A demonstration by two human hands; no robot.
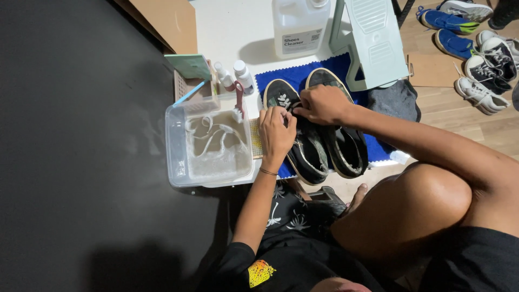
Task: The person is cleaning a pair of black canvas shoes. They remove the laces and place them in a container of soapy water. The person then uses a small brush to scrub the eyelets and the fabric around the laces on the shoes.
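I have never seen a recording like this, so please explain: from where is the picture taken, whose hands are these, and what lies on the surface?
There is no machine here. A person wears a camera on the head, so the one picture looks down at their own two bare hands. The left hand and the right hand both rest on a dark shoe, at its laces; a second dark shoe lies beside it. Both lie on a blue cloth on a white table. To the left stands a clear tub with cloudy water, white laces and a brush. Behind stand a white jug and two small bottles.
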